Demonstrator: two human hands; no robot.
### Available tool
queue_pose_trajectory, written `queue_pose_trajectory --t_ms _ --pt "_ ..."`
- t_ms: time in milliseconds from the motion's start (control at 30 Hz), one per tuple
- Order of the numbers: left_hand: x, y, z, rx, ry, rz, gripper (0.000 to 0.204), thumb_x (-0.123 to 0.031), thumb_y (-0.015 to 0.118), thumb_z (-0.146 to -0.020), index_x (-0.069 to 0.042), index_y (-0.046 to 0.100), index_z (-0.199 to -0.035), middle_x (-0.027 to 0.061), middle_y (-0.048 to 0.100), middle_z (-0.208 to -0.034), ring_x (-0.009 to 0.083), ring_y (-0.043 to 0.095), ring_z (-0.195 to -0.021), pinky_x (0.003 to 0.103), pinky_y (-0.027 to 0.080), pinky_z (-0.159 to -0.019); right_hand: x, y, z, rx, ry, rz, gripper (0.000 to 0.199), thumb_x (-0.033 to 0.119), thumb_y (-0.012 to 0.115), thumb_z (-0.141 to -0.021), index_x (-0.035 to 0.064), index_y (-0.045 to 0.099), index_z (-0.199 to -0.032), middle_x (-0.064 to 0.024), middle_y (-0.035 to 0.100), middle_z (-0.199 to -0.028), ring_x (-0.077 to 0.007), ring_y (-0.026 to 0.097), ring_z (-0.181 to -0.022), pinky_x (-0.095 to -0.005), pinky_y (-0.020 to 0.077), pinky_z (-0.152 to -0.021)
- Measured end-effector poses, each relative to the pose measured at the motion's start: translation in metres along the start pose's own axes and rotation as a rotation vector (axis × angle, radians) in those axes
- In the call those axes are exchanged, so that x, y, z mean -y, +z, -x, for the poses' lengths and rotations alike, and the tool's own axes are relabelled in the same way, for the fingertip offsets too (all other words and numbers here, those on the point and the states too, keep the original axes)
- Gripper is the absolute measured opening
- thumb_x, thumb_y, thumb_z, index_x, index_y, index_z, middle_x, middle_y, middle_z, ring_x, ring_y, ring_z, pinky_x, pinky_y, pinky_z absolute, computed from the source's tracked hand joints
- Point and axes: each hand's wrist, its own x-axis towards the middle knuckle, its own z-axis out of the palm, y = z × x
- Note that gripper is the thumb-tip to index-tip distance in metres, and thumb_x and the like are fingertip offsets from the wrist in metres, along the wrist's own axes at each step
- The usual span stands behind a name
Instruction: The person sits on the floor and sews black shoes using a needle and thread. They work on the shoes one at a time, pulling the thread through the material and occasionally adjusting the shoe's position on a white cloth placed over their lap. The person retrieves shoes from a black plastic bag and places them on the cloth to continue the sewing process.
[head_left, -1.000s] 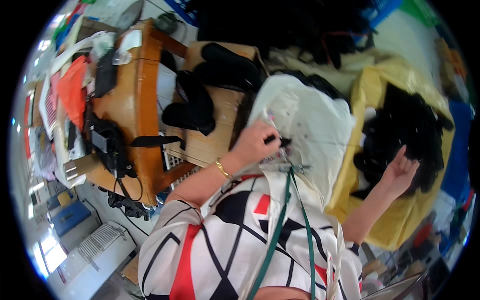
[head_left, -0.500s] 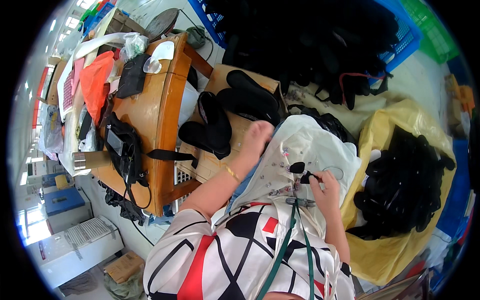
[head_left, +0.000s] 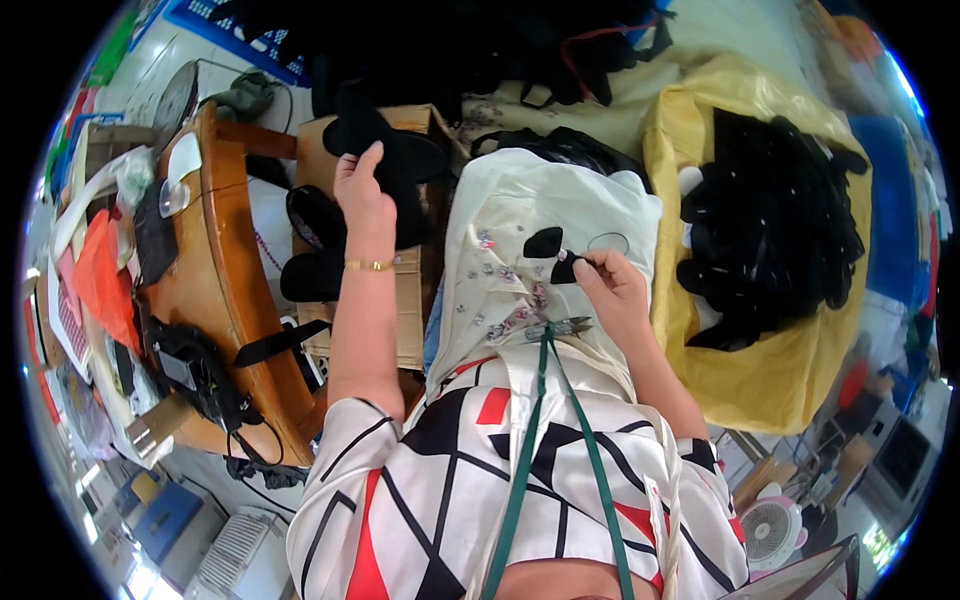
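Note:
My left hand reaches over a cardboard box at the left, its fingers closed on a dark black slipper. More black slippers lie around it on the box. On my lap, over a whitish cloth dotted with small shiny beads or stones, my right hand pinches a small black fabric piece. Just beyond that lies a black oval piece, apart from my fingers. Metal thread snips on a green cord rest near my waist.
A yellow bag full of black slippers stands at the right. Beyond the box a dark heap fills a blue crate. At the left, a wooden table bears a black bag with a strap. A fan stands at the lower right.
My left hand has gone from beside my lap out over the box and closed on a slipper. My right hand stays over the lap with the small black piece. The whole view has turned.

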Motion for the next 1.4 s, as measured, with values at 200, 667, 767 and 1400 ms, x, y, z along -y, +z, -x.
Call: queue_pose_trajectory --t_ms 200,667,767,1400 --pt "-0.041 0.038 0.145 0.481 0.013 -0.949 0.021 -0.008 0.073 -0.078 -0.001 0.056 -0.088 0.0025 0.049 -0.069 0.0103 0.047 -0.062 0.027 0.043 -0.058 0.009 0.009 0.008 -0.039 0.056 -0.297 0.016 0.013 0.067 -0.095 -0.0011 0.065 -0.101 0.0026 0.059 -0.084 -0.0026 0.051 -0.073 -0.0182 0.0432 -0.067" --pt "-0.02 0.05 0.229 0.178 -0.687 -0.026 0.022 -0.021 0.067 -0.094 -0.004 0.064 -0.108 0.0023 0.065 -0.101 0.0103 0.06 -0.093 0.026 0.047 -0.085 -0.002 0.046 0.021 0.168 -0.341 0.299 0.011 0.008 0.065 -0.09 0.0032 0.064 -0.099 -0.0123 0.064 -0.081 -0.0279 0.065 -0.067 -0.0341 0.0508 -0.061" --pt "-0.017 0.049 0.225 0.037 -0.721 -0.042 0.018 -0.019 0.07 -0.092 -0.002 0.066 -0.097 0.0038 0.067 -0.093 0.0124 0.061 -0.086 0.027 0.048 -0.08 0.009 0.039 0.018 0.082 -0.045 0.128 0.012 0.009 0.065 -0.091 0.0029 0.064 -0.101 -0.0126 0.067 -0.078 -0.0243 0.067 -0.067 -0.0312 0.0512 -0.062" --pt "-0.006 0.05 0.222 -0.001 -0.713 -0.035 0.016 -0.015 0.076 -0.086 -0.003 0.066 -0.088 0.0025 0.063 -0.084 0.0114 0.058 -0.077 0.026 0.046 -0.073 0.028 0.033 -0.002 0.224 0.004 0.273 0.013 0.008 0.062 -0.087 0.002 0.066 -0.097 -0.0145 0.065 -0.069 -0.0263 0.065 -0.06 -0.0343 0.05 -0.057"
